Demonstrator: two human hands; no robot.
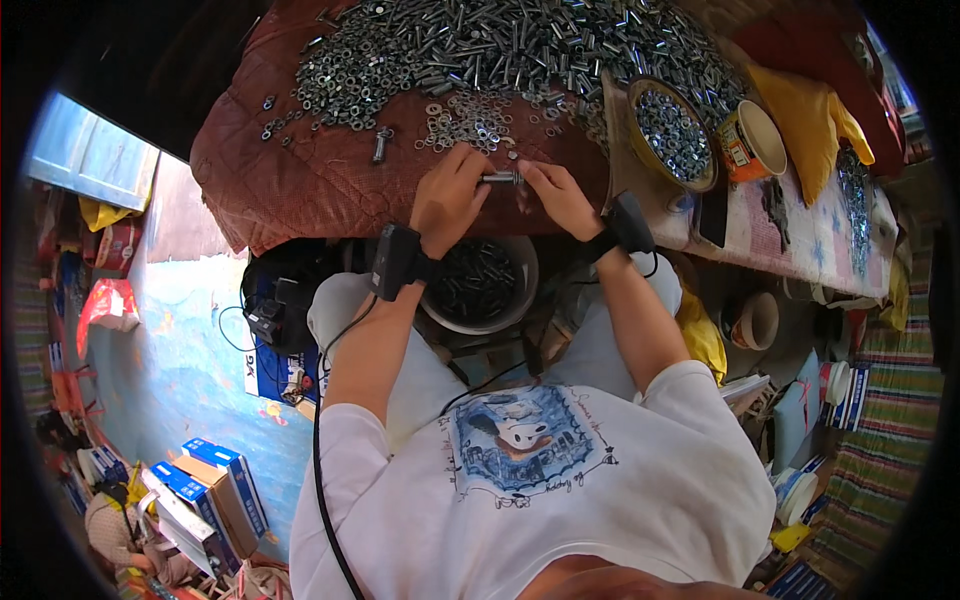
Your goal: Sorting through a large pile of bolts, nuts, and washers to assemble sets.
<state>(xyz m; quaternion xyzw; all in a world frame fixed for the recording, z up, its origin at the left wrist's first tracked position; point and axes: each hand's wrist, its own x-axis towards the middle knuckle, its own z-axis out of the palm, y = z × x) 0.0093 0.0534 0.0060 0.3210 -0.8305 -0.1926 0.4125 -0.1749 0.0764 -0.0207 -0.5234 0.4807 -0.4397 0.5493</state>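
Over the front of the red-brown quilted cover [330, 190], my left hand [452, 200] is closed round a short silver metal bolt [498, 178] that lies level. The fingers of my right hand [562, 196] are closed at its other end, where a wider ring-like part shows. My palms hide part of the grip. Just beyond my fingers lies a scatter of thin flat washers [470, 122]. A fitted bolt [381, 145] rests on the cover left of them. Behind is a heap of hex nuts [350, 80] running into a large pile of metal sleeves [520, 45].
A round bowl of nuts [672, 135] stands at right, beside a paper tub [753, 142] and a yellow bag [800, 120]. Below the table edge, a white bucket [483, 325] of dark bolts sits between my knees. Cardboard boxes [215, 495] stand on the floor at left.
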